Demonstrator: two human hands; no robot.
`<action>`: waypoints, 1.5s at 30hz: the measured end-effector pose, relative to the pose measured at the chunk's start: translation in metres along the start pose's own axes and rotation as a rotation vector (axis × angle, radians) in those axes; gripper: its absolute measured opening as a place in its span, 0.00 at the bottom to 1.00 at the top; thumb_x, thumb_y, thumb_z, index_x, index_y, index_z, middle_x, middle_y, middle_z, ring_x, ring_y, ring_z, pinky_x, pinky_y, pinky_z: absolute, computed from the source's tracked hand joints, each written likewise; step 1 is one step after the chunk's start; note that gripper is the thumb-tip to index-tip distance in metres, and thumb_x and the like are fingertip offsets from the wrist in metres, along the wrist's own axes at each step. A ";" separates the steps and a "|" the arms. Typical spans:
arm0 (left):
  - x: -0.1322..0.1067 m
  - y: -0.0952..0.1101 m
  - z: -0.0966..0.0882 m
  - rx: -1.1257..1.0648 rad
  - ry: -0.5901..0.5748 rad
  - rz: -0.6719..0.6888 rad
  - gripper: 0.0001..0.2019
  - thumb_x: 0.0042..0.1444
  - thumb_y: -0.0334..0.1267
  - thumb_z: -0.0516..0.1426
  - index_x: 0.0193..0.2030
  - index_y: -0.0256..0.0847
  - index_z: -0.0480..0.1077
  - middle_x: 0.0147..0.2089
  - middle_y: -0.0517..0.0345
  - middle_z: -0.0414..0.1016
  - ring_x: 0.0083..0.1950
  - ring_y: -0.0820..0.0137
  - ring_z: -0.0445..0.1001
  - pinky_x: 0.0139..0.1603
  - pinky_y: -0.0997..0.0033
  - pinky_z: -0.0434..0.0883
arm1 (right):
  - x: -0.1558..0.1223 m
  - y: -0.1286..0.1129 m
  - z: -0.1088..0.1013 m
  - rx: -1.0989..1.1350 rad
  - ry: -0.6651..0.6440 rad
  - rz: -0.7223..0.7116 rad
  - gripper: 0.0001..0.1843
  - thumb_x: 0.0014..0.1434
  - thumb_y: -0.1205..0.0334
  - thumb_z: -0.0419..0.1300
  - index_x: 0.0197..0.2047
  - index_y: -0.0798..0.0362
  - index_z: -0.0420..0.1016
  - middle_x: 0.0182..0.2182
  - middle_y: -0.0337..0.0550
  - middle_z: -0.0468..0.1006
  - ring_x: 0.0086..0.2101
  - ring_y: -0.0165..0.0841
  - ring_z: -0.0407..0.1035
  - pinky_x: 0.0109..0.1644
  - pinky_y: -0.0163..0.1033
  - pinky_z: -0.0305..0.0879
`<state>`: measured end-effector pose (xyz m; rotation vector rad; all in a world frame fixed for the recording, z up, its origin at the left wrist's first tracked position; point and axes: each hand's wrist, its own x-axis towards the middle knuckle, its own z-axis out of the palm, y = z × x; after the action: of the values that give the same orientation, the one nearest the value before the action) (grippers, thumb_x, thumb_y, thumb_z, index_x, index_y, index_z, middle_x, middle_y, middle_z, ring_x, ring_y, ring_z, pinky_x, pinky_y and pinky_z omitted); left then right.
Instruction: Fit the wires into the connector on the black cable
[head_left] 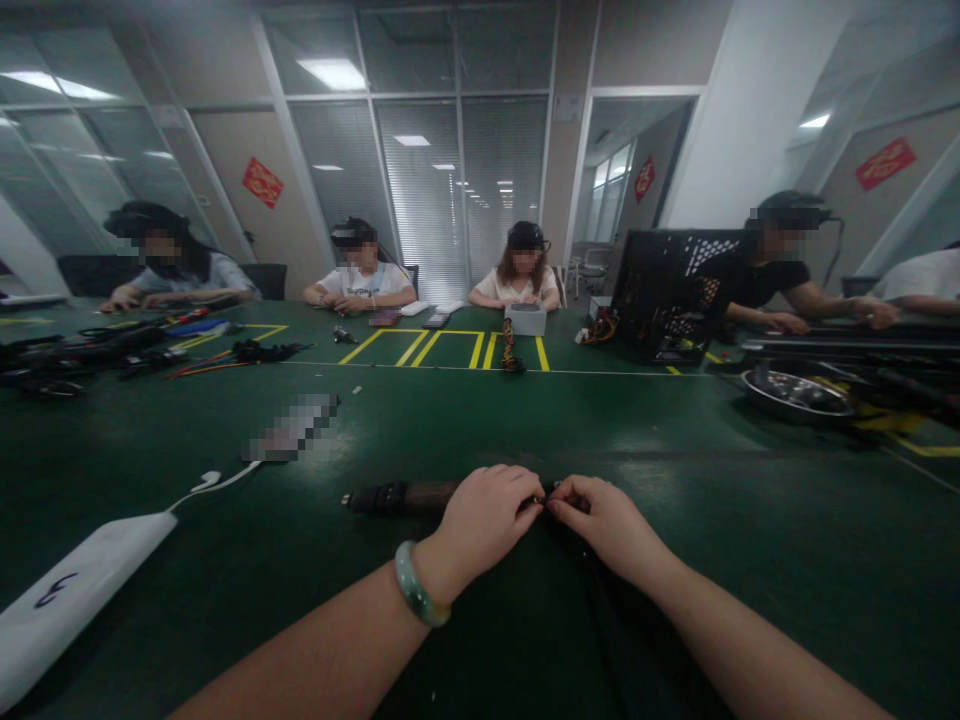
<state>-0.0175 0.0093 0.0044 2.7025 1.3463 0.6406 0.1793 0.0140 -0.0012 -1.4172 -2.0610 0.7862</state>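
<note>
A dark rod-shaped tool (420, 497), which looks like an electric screwdriver, lies on the green table with its metal tip to the left. My left hand (487, 515), wearing a jade bangle (420, 590), rests over the tool's right part, fingers curled closed at its rear end. Just right of it, my right hand (600, 515) pinches at the same end, where a dark cable (592, 580) seems to join and run down toward me. The fingertips of both hands nearly meet, and the small part between them is mostly hidden.
A white power bank (90, 590) with a cable to a phone (296, 425) lies left. Tangled cables (75, 345) sit farther left. A metal bowl (799, 390) and a black computer case (667, 300) stand right. Several people sit across the table (465, 420).
</note>
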 end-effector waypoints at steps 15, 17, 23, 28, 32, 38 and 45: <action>-0.001 0.002 0.001 -0.029 0.034 -0.027 0.06 0.58 0.35 0.55 0.41 0.42 0.69 0.45 0.58 0.74 0.46 0.65 0.72 0.49 0.61 0.67 | 0.001 0.004 0.003 0.129 -0.051 0.044 0.09 0.58 0.57 0.57 0.35 0.52 0.75 0.30 0.37 0.78 0.31 0.31 0.71 0.33 0.33 0.61; -0.001 0.002 0.001 -0.029 0.031 -0.022 0.06 0.58 0.35 0.55 0.42 0.43 0.69 0.45 0.59 0.74 0.47 0.66 0.71 0.50 0.61 0.67 | 0.001 0.004 0.003 0.130 -0.054 0.045 0.09 0.58 0.58 0.57 0.35 0.52 0.75 0.30 0.37 0.78 0.30 0.31 0.71 0.33 0.33 0.61; -0.001 0.000 0.000 -0.046 0.029 0.010 0.06 0.59 0.35 0.55 0.43 0.44 0.70 0.49 0.59 0.73 0.50 0.66 0.71 0.51 0.60 0.67 | 0.000 0.006 0.004 0.139 -0.037 0.051 0.09 0.58 0.57 0.56 0.36 0.52 0.75 0.30 0.38 0.78 0.31 0.32 0.72 0.33 0.33 0.62; -0.001 0.000 0.002 -0.027 0.026 -0.047 0.09 0.59 0.38 0.56 0.46 0.44 0.68 0.46 0.59 0.74 0.47 0.66 0.72 0.50 0.61 0.68 | 0.000 0.005 0.002 0.139 -0.030 0.057 0.09 0.58 0.58 0.56 0.36 0.52 0.74 0.30 0.38 0.78 0.32 0.32 0.71 0.33 0.33 0.62; -0.002 0.001 0.001 -0.019 0.021 -0.039 0.07 0.60 0.39 0.55 0.43 0.43 0.69 0.45 0.57 0.74 0.47 0.65 0.72 0.49 0.61 0.68 | 0.000 0.005 0.003 0.135 -0.031 0.065 0.08 0.58 0.58 0.56 0.35 0.52 0.74 0.30 0.38 0.78 0.31 0.32 0.71 0.32 0.33 0.61; -0.001 0.001 -0.001 -0.031 0.022 -0.016 0.06 0.59 0.36 0.55 0.42 0.44 0.70 0.47 0.59 0.74 0.47 0.66 0.72 0.51 0.61 0.68 | 0.001 0.007 0.004 0.142 -0.028 0.066 0.09 0.58 0.58 0.56 0.36 0.52 0.74 0.30 0.39 0.78 0.31 0.32 0.71 0.32 0.33 0.61; 0.000 0.000 0.001 -0.018 0.022 -0.004 0.06 0.59 0.36 0.54 0.42 0.44 0.71 0.47 0.58 0.74 0.47 0.66 0.72 0.51 0.61 0.67 | 0.001 0.005 0.002 0.176 -0.053 0.061 0.08 0.58 0.58 0.56 0.36 0.53 0.74 0.29 0.38 0.77 0.30 0.32 0.71 0.32 0.33 0.62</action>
<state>-0.0169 0.0096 0.0037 2.6859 1.3443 0.6812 0.1807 0.0157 -0.0063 -1.3799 -1.9422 1.0138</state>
